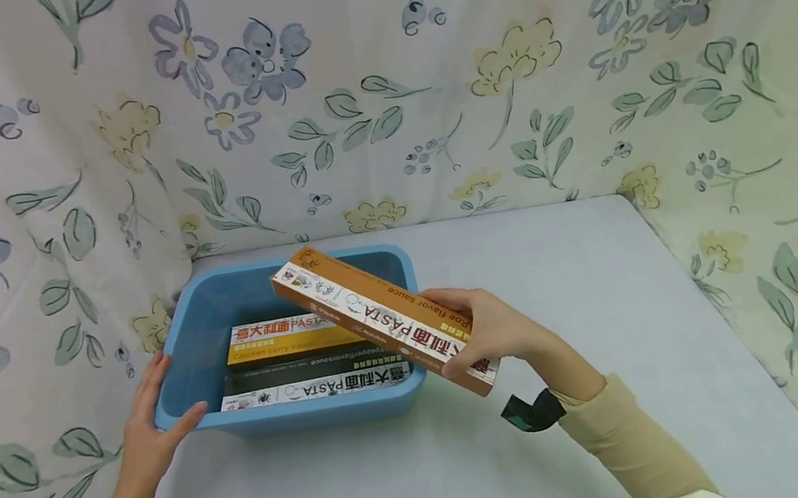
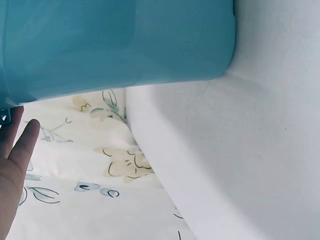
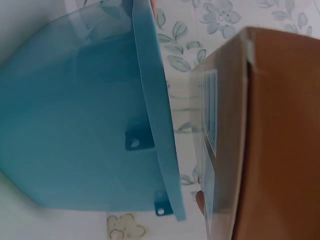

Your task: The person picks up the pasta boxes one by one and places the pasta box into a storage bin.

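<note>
A light blue plastic bin (image 1: 315,416) stands on the white table in the head view, with several long pasta boxes lying in it. My left hand (image 1: 151,433) rests at the bin's front left corner, thumb and fingers spread and mostly straight against the rim. In the left wrist view, its fingers (image 2: 25,145) show beside the bin's outer wall. My right hand (image 1: 492,325) grips the near end of a brown and white pasta box (image 1: 376,307). This box slants over the bin's right rim, its far end above the opening. Large brown faces of it fill the right wrist view's right side.
Inside the bin lie a yellow and white pasta box (image 1: 290,343), a black box (image 1: 309,370) and a white-sided box (image 1: 315,388). The white tabletop (image 1: 560,261) extends right and forward of the bin. A floral curtain (image 1: 382,117) hangs behind and at both sides.
</note>
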### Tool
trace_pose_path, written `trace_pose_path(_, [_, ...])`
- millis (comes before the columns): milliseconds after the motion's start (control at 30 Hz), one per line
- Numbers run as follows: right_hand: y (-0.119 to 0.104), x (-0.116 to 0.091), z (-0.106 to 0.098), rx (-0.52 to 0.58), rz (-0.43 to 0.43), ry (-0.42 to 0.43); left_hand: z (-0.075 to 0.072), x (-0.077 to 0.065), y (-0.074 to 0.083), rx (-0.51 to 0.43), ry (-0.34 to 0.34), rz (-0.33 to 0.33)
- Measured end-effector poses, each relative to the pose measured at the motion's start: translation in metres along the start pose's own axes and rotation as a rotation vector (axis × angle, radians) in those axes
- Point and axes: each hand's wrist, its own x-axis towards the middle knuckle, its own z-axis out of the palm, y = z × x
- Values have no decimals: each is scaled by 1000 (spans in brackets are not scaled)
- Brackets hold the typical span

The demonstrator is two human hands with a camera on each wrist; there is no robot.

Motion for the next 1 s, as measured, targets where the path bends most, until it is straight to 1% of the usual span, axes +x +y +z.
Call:
trace_pose_path(167, [-5,13,1,-53,-22,-93,0,0,0,-6,-2,8])
trace_pose_path(333, [-13,33,-2,-135,-93,-223,-1,0,1,0,0,6])
trace_pose_path(400, [-18,42,-1,-176,-101,-270,-1,0,1,3,0,1])
trace_pose_path(533, [-26,61,2,-270,-70,-332,-1,0,2,5,-8,-2])
trace_pose_path(600, [-31,70,5,-297,-56,-359,-1,1,2,7,-13,-1])
trace_pose_path(733, [-39,88,13,-363,-57,-407,-2,1,3,7,-18,-6])
trace_pose_path(833, [-45,100,21,-440,-47,-438,-3,1,3,5,-20,-9])
trace_pose_path(900, [-49,106,27,-493,-20,-456,-3,1,4,4,-22,-7])
trace_pose_path(933, [-51,109,29,-500,11,-464,-3,1,4,2,-24,-5])
trace_pose_path(1000, [-55,113,35,-533,41,-479,-3,2,4,2,-27,-3])
